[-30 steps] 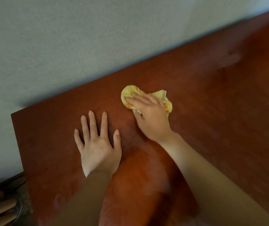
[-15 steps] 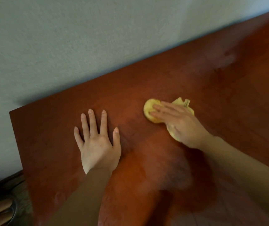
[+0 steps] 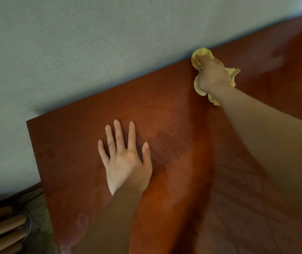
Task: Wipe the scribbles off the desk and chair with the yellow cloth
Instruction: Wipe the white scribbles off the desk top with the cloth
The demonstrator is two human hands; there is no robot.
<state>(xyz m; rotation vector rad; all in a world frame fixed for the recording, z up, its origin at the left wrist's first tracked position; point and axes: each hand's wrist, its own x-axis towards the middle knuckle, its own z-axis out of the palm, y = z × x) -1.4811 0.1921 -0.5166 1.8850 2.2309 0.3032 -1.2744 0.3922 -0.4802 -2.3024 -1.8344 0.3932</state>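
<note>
Sleeve (image 3: pixel 110 220) of the L arm, tan, comes up from bottom centre of frame; R forearm (image 3: pixel 274 153) enters at lower right and reaches diagonally toward upper right. In the bottom-left corner, beside the desk's left edge and lower than its top, sit a few rounded brown wooden bars (image 3: pixel 2 226) w/ a grey curved part next to them, too cropped to tell what they belong to. Desk (image 3: pixel 69 153) is reddish-brown and glossy and fills centre and right of frame; its left corner sits at mid-left, and its back edge climbs to upper right along the wall. A faint pale patch (image 3: pixel 81 221) shows on the top near bottom left, too blurry to tell what it is. L hand (image 3: pixel 126 162) lies flat on the desk, left of centre, palm down, fingers straight and a bit spread, thumb out to the right, holding nothing. Farther off, at upper right of centre, R hand (image 3: pixel 212 75) bears down on the yellow cloth (image 3: pixel 198 88), bunched at the desk's back edge right by the wall. Its fingers bend down into the cloth, tips hidden. The cloth bulges out ahead of the knuckles and on both sides of the wrist, w/ a small tag showing on the right side. The two hands are well apart. Plain pale grey wall (image 3: pixel 91 52) fills the upper left.
</note>
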